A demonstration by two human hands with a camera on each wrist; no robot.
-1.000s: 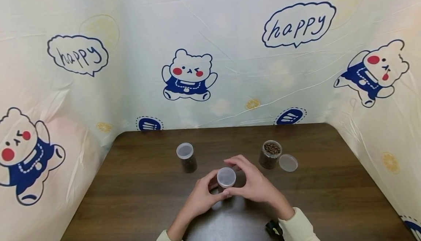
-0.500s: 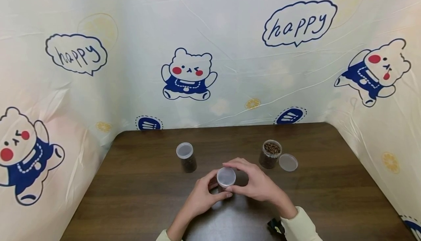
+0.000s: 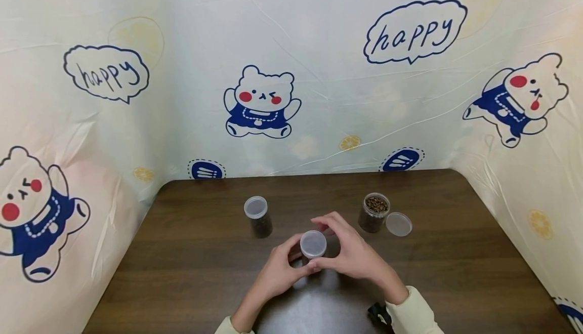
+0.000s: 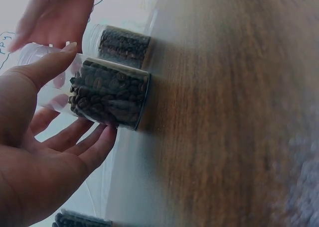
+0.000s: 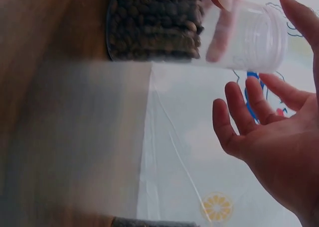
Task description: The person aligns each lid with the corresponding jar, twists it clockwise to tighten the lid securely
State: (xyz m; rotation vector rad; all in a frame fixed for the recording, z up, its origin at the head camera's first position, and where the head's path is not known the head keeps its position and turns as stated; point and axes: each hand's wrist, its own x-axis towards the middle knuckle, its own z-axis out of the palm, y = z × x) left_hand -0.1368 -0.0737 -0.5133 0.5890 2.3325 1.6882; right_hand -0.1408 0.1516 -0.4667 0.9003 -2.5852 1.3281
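A clear plastic jar (image 4: pixel 110 93), part filled with dark roasted coffee beans, stands upright on the table under its translucent lid (image 3: pixel 313 243). My left hand (image 3: pixel 279 275) grips the jar's side, thumb in front and fingers curled behind. Around the lid, my right hand (image 3: pixel 352 253) is held with thumb and fingers spread; in the right wrist view its fingers look apart from the lid (image 5: pixel 271 38). Whether the right thumb touches the lid, I cannot tell.
At the back left stands a lidded jar (image 3: pixel 258 217) of dark contents. An uncovered jar (image 3: pixel 374 213) of coffee beans is at the back right, with a loose lid (image 3: pixel 399 224) lying beside it. The brown table (image 3: pixel 182 278) meets a printed curtain (image 3: pixel 319 35) behind.
My right fingers closed in around the lid half a second ago and have since spread away from it again. My left hand and the jar have stayed in place.
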